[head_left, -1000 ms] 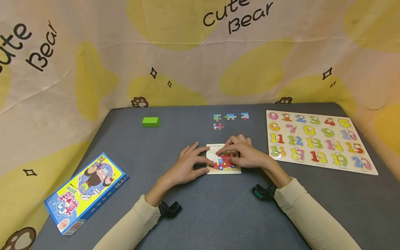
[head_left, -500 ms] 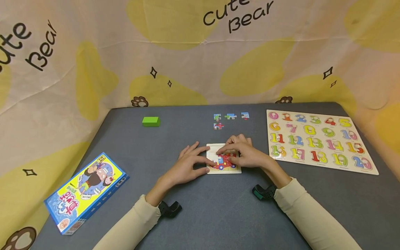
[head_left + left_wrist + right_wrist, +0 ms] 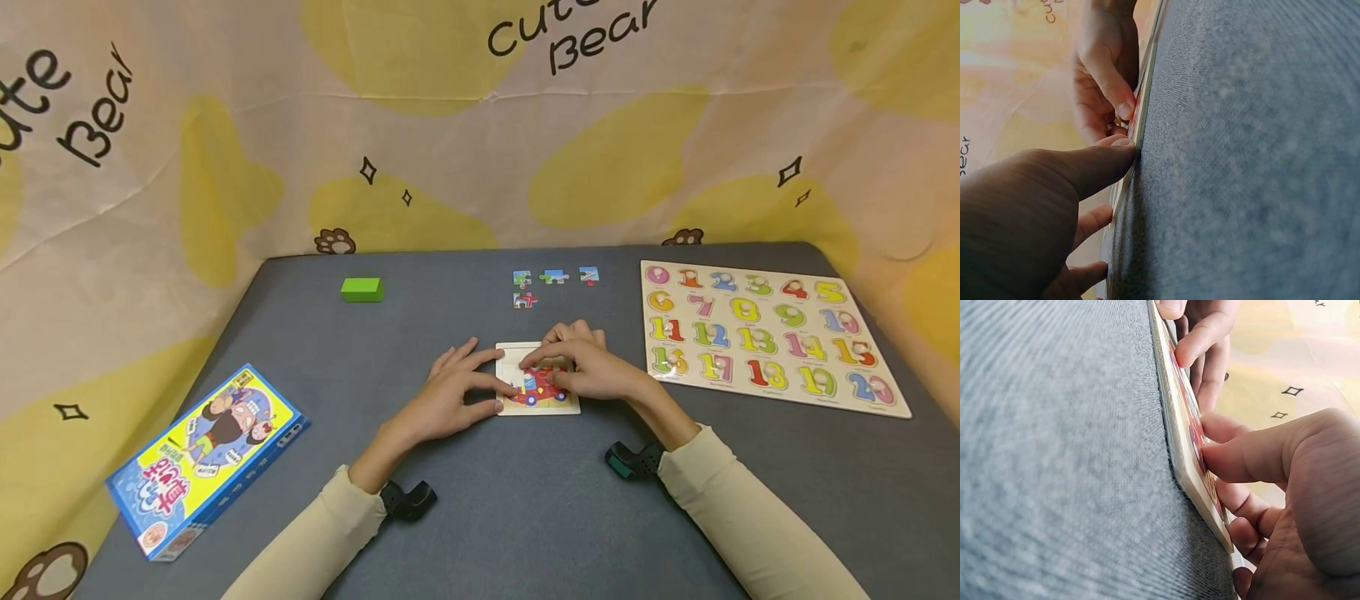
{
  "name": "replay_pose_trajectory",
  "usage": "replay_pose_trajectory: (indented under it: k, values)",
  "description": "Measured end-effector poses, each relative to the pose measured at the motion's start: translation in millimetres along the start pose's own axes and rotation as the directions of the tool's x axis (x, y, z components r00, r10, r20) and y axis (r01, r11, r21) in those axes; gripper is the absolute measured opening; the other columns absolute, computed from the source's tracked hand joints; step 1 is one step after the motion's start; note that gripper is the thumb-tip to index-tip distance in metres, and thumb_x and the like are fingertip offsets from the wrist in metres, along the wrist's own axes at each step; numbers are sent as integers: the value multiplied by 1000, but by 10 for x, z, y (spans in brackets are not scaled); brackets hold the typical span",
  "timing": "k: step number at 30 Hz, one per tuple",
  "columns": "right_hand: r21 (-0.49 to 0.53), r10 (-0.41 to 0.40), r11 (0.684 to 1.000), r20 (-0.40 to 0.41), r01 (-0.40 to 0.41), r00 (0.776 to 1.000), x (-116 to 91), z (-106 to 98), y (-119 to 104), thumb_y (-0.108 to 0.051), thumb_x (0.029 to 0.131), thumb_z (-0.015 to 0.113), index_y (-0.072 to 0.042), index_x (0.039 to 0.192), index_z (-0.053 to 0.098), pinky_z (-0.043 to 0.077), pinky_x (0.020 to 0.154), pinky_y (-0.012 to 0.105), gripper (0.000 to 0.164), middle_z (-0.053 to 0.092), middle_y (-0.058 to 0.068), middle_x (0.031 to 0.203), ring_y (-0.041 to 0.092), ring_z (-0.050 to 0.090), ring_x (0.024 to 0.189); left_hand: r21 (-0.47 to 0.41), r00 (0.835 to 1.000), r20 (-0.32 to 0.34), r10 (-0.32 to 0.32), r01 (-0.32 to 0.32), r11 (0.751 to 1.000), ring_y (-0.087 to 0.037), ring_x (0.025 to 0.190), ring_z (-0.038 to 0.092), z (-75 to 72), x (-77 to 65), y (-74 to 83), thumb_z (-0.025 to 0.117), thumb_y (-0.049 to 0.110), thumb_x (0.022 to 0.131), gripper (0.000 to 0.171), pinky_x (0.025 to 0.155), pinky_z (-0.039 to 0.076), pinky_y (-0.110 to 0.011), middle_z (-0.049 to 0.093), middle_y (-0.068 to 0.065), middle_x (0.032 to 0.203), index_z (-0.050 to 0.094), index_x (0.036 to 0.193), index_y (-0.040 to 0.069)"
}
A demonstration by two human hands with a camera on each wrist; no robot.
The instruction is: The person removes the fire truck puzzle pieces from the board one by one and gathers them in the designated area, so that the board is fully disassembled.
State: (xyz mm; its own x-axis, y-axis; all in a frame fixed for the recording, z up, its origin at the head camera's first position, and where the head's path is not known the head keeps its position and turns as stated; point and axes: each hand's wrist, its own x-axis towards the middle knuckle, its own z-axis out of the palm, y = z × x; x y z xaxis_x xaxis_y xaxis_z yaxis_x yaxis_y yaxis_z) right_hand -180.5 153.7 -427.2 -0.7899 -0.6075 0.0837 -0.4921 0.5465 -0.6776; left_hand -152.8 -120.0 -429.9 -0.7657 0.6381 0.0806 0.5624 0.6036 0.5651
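Observation:
A small cream-framed puzzle board (image 3: 537, 411) lies flat on the dark table, showing a red car picture (image 3: 538, 387) in its lower part and bare backing at its upper left. My left hand (image 3: 450, 404) rests at the board's left side, thumb at the lower left corner and forefinger reaching onto the picture. From the right, my right hand (image 3: 588, 367) lies over the board; its forefinger extends across the upper part and its thumb touches the car. In the right wrist view the thumb (image 3: 1235, 459) presses the picture's face, with other fingers bent along the board's edge.
Several loose jigsaw pieces (image 3: 554, 277) lie beyond the board. At the right is a large number board (image 3: 772, 333). A green block (image 3: 362, 290) sits at the back left, and a blue and yellow box (image 3: 206, 462) at the left. A printed curtain (image 3: 450, 150) hangs behind the table.
Both hands and the puzzle board keep their places. Only the head view has tilted slightly, so the scene sits a little higher in it.

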Motion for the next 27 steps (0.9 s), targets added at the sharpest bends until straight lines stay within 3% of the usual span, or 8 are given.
replay_pose_trajectory:
  k: [22,27]
  values:
    - [43,-6,999,2,6,1000,10,-9,0,-2,89,68,-26,116,76,14,81,44,37,62,-2,107,22,34,96,1,1000,-4,0,0,1000,-43,157,18,8,21,-12,72,28,95,22,122,8,-69,48,-5,158,78,116,32]
    - [34,-16,999,8,16,1000,10,-7,14,-8,90,71,-26,118,76,14,82,44,34,64,-4,109,20,35,95,2,1000,-4,0,0,1000,-43,157,19,7,18,-10,73,27,95,23,122,8,-69,48,-5,158,78,116,31]
